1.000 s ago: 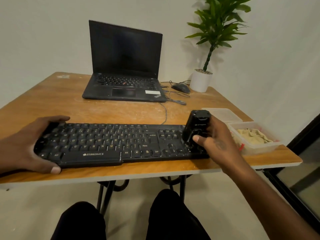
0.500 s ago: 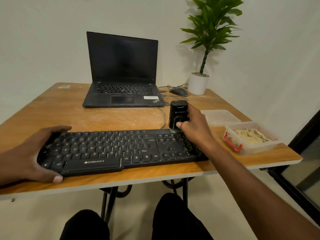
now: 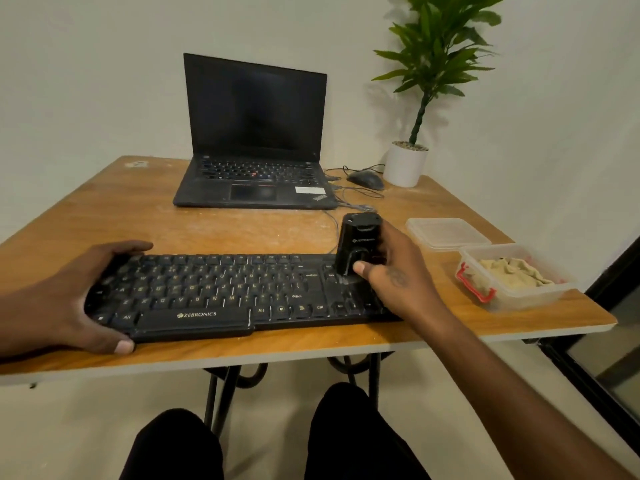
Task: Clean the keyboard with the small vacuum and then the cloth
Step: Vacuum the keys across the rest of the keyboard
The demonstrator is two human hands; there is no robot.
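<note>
My right hand [image 3: 391, 271] is wrapped around the small black upright handheld vacuum [image 3: 358, 245], thumb on its front, its base set on the right end of the black full-size plastic keyboard [image 3: 221, 292], about where the navigation keys are. The keyboard's long axis runs left-right across the wooden table [image 3: 104, 216], so nearly all unvacuumed keys lie to the left of the vacuum; I judge the next pass sweeps leftward along that axis. My left hand [image 3: 72, 296] grips the keyboard's left end, fingers over the far edge, thumb at the near edge, steadying it. The crumpled beige cloth [image 3: 512, 270] sits in a clear plastic tub with red clips [image 3: 485, 296], just right of my right hand, which is the nearer one. Readable: "ZEBRONICS" below the space bar; key legends Alt, Ctrl, Shift. The vacuum's logo is too blurred to read.
</note>
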